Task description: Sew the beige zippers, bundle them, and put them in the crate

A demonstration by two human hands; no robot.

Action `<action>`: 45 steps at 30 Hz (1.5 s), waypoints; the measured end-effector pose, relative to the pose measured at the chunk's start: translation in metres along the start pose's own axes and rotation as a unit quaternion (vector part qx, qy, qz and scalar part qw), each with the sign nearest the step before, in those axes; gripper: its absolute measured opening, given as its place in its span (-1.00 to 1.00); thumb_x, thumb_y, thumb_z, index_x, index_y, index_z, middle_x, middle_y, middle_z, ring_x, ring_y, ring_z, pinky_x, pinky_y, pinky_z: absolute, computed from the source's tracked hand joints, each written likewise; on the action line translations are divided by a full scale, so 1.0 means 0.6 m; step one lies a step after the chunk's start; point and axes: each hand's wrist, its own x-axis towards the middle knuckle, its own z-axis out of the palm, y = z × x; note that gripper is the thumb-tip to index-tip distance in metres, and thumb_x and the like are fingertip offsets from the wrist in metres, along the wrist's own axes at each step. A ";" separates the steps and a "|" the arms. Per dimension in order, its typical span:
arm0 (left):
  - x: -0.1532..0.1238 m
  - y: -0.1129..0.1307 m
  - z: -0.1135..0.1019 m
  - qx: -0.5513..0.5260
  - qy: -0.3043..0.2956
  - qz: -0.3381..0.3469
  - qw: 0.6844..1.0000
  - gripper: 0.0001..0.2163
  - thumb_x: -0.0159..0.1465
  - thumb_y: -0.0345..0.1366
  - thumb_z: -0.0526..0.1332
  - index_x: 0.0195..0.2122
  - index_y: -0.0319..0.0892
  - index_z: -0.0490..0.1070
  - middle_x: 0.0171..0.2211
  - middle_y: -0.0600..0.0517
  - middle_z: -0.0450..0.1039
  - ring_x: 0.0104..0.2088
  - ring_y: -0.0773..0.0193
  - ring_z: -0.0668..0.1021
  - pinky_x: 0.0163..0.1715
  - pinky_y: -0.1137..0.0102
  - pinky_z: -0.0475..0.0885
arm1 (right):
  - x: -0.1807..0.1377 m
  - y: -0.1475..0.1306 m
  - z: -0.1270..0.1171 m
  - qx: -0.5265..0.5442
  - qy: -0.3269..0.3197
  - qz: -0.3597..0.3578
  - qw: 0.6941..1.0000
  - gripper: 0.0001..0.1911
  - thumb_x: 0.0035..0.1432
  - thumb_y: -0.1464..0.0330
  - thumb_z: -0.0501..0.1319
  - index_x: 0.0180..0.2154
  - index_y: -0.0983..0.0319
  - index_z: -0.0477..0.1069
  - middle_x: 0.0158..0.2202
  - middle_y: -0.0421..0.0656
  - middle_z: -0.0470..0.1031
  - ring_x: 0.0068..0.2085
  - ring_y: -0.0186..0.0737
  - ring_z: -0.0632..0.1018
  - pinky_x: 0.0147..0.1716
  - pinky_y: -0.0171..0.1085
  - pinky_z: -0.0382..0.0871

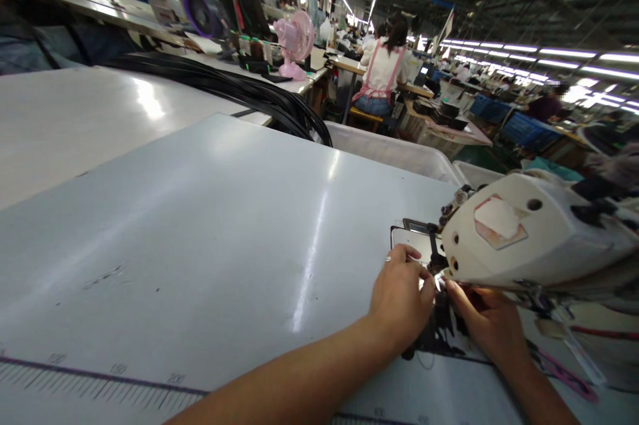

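Note:
A white sewing machine [514, 232] stands at the right of the worktable, its head over a dark-edged plate. My left hand [403, 288], with a ring on one finger, is closed at the left of the needle area, fingers curled and fingertips pinched together. From the other side my right hand [494, 325] reaches under the machine head, its thumb and fingertips pinched by the presser foot. A small bright white spot shows between the two hands; whatever the fingertips hold is too small to make out. A thin loop of thread [425, 364] lies below the plate.
Pink-handled scissors [569, 375] lie right of my right hand. A printed ruler scale [100, 382] runs along the table's front. Behind are black strips [239, 88], a white plastic bin [389, 148], a pink fan [294, 42] and a seated person [382, 68].

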 end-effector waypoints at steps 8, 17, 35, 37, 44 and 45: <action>-0.003 0.002 0.001 0.007 -0.001 -0.002 1.000 -0.86 0.21 -0.34 0.13 -0.40 -0.17 0.48 -0.07 -0.01 0.31 -0.13 0.20 0.45 -0.03 0.29 0.39 | 0.001 -0.014 -0.007 -0.003 -0.013 0.014 1.000 -0.56 0.06 0.03 0.08 -0.49 0.18 0.56 -0.48 -0.10 0.57 -0.41 -0.06 0.57 -0.44 -0.27 0.41; -0.002 -0.002 0.003 0.013 0.000 0.003 1.000 -0.86 0.21 -0.34 0.12 -0.40 -0.17 0.47 -0.08 -0.01 0.32 -0.14 0.20 0.46 -0.04 0.31 0.38 | 0.001 0.000 -0.001 0.021 -0.015 0.024 0.999 -0.53 0.05 -0.02 0.10 -0.45 0.20 0.55 -0.39 -0.09 0.59 -0.32 -0.05 0.58 -0.34 -0.26 0.41; -0.004 0.002 0.002 0.011 -0.004 0.008 1.000 -0.86 0.21 -0.35 0.12 -0.38 -0.18 0.47 -0.07 -0.02 0.31 -0.14 0.21 0.45 -0.05 0.31 0.38 | -0.001 0.014 0.008 0.037 -0.016 0.023 0.999 -0.49 0.08 -0.02 0.06 -0.38 0.26 0.53 -0.35 -0.04 0.58 -0.21 0.01 0.57 -0.19 -0.18 0.38; -0.003 0.003 0.000 0.014 -0.008 0.005 1.000 -0.85 0.22 -0.34 0.12 -0.38 -0.18 0.48 -0.08 -0.02 0.31 -0.15 0.21 0.45 -0.05 0.31 0.38 | -0.001 0.013 0.006 0.029 -0.023 0.024 0.999 -0.51 0.07 -0.02 0.07 -0.39 0.24 0.53 -0.35 -0.05 0.58 -0.21 0.01 0.57 -0.20 -0.19 0.38; -0.002 0.000 0.003 0.019 -0.002 0.008 1.000 -0.84 0.22 -0.33 0.11 -0.39 -0.17 0.47 -0.07 0.00 0.31 -0.17 0.22 0.46 -0.06 0.32 0.39 | -0.002 0.013 0.005 0.033 -0.016 0.027 0.999 -0.50 0.05 -0.04 0.09 -0.37 0.24 0.54 -0.31 -0.05 0.59 -0.20 0.02 0.56 -0.19 -0.17 0.38; -0.002 -0.001 0.003 0.019 0.001 0.010 1.000 -0.85 0.22 -0.33 0.11 -0.39 -0.16 0.47 -0.07 0.00 0.31 -0.17 0.21 0.46 -0.07 0.32 0.39 | -0.001 0.014 0.006 0.033 -0.019 0.026 0.999 -0.50 0.04 -0.04 0.09 -0.37 0.24 0.54 -0.31 -0.06 0.59 -0.20 0.02 0.56 -0.20 -0.18 0.39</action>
